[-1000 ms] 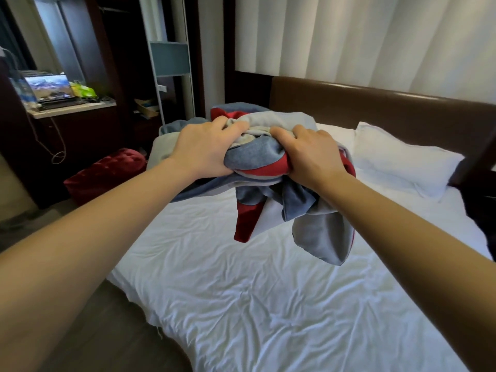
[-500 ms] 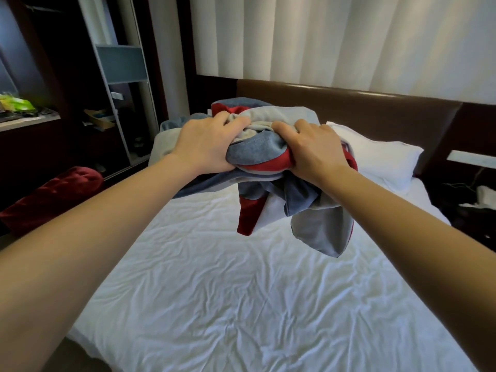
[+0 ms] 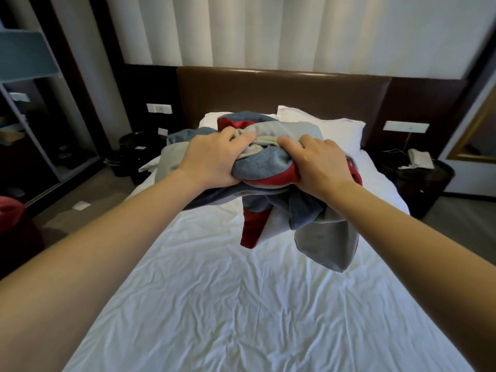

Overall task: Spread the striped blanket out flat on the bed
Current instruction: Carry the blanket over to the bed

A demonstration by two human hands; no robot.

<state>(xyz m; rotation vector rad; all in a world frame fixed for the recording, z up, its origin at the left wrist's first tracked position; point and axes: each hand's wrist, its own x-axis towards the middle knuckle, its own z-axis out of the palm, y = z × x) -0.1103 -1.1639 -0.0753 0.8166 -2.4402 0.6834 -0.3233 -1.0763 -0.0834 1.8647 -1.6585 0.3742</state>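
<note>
The left hand [image 3: 212,159] and right hand [image 3: 319,167] each clench the bunched blanket [image 3: 264,167], side by side, holding it in the air above the bed [image 3: 241,304]. Loose folds hang down over the bed's upper half, and pillows [image 3: 335,132] lie at its head.

**Head camera, looking up the bed**

The single wide-angle view sat at the person's head, above the foot end of the bed [image 3: 241,304]. It faced forward and down along its length toward the headboard [image 3: 281,92] and curtain [image 3: 268,30]. Both forearms [image 3: 107,237] ran in from the lower corners, putting the left hand [image 3: 212,159] and right hand [image 3: 319,163] close to the lens, just above frame centre.
</note>
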